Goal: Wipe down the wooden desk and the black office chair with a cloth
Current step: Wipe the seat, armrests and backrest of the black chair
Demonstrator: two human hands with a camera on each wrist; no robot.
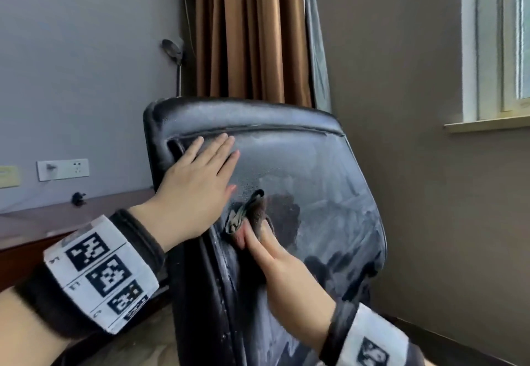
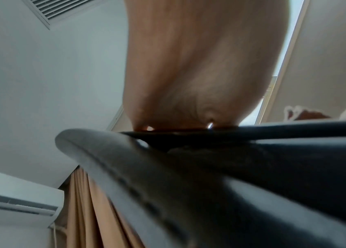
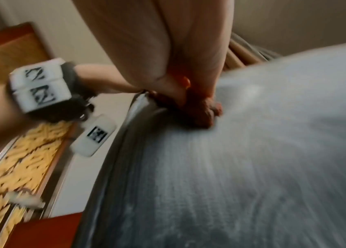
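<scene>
The left hand [image 1: 198,190] lies flat, fingers straight, on the dusty back of the black chair [image 1: 315,170]. The right hand [image 1: 275,253] grips a bunched cloth [image 1: 252,213] against the backrest's middle. The desk [image 1: 34,222] stands left.

a: where does the head view look from?
b: from above and behind the chair back [image 1: 286,193], facing forward and slightly down, with both hands near.
a: and the left wrist view?
b: it sits very close under the left hand [image 2: 199,67], looking up along the chair's edge toward the ceiling.
a: the right wrist one?
b: close along the right hand [image 3: 168,50], blurred. all three share the chair back.
</scene>
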